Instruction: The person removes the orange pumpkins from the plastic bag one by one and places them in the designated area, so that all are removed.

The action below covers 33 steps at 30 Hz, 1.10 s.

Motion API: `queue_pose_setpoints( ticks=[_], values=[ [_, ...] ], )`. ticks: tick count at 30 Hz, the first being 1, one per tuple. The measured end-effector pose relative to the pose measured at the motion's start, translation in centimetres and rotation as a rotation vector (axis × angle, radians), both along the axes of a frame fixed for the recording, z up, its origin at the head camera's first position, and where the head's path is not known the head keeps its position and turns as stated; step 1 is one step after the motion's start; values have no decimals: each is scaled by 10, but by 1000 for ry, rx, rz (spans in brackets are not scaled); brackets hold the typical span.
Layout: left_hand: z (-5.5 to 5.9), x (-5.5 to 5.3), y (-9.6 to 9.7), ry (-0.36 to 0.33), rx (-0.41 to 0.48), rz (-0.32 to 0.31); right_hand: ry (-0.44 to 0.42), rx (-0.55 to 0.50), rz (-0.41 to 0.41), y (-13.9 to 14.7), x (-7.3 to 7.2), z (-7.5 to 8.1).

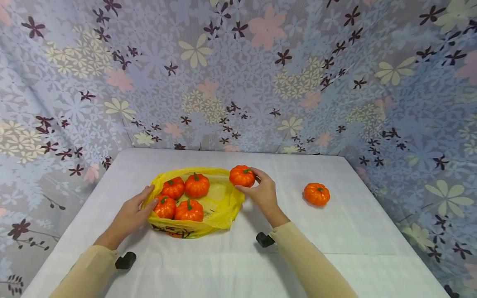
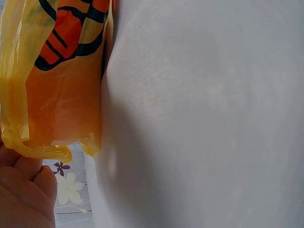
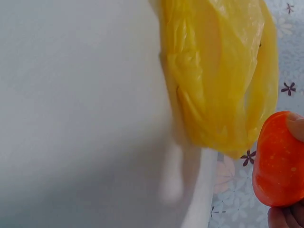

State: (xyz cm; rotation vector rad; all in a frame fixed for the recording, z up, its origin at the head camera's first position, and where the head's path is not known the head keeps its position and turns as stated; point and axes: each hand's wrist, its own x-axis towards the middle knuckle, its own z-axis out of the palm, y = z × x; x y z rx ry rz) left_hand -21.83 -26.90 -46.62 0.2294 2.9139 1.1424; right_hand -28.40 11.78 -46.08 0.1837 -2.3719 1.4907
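Bag: four pumpkins already inside
Left hand: grip on bag's left edge
Right hand: grip pinching fifth pumpkin at bag's right edge
Sixth pumpkin: still outside, right of bag

Curtained-off tabletop spot, looks indoor; home or studio, cannot tell. Flower-print curtain hangs past the far edge and both side edges of a white-covered table, close behind both far corners, blocking view of the room.
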Motion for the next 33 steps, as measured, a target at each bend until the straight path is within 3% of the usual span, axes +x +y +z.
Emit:
queue_pose_setpoints(
  ticks=[12, 33],
  values=[
    [-1, 0, -2, -3, -4, 3, 27, -11, -43, 30, 3, -4],
    [1, -1, -3, 1, -24, -5, -26, 33, -176, 81, 4, -22]
  ],
)
